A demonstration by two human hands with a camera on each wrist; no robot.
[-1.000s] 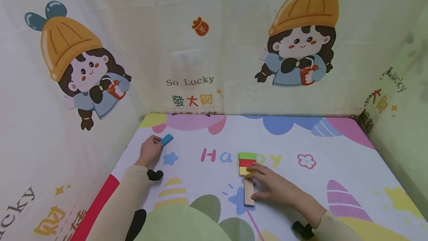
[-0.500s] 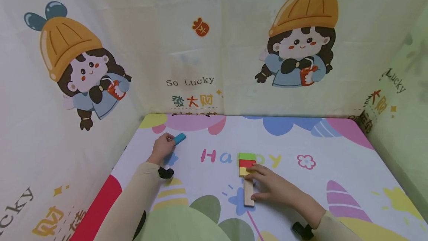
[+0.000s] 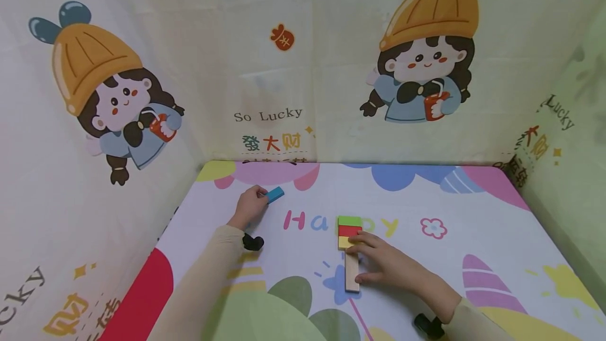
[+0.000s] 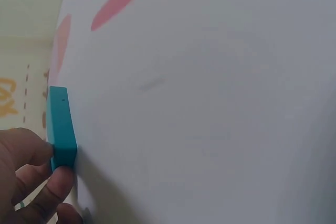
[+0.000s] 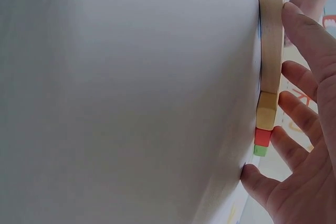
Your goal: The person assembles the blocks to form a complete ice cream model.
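My left hand (image 3: 251, 208) pinches one end of a small blue block (image 3: 275, 194) at the left of the table. In the left wrist view, thumb and fingertips hold the blue block (image 4: 63, 127) by its near end. Toward the middle lies a column of blocks: a green block (image 3: 349, 220), a red block (image 3: 347, 230), a yellow block (image 3: 343, 243), then a long plain wooden block (image 3: 351, 275). Spread along the right side of this column, my right hand (image 3: 393, 264) touches it with its fingertips. The right wrist view shows its fingers apart along the blocks, thumb by the wooden block (image 5: 271, 35).
A table mat (image 3: 397, 204) with coloured prints and the word "Happy" carries everything. Behind and at both sides hangs a printed cloth (image 3: 331, 136) with cartoon figures. Black wrist devices, one of them a black strap piece (image 3: 428, 326), sit at the sleeves.
My left hand has moved to the right with the blue block, drawing closer to the column. The right hand and the column of blocks have stayed in place.
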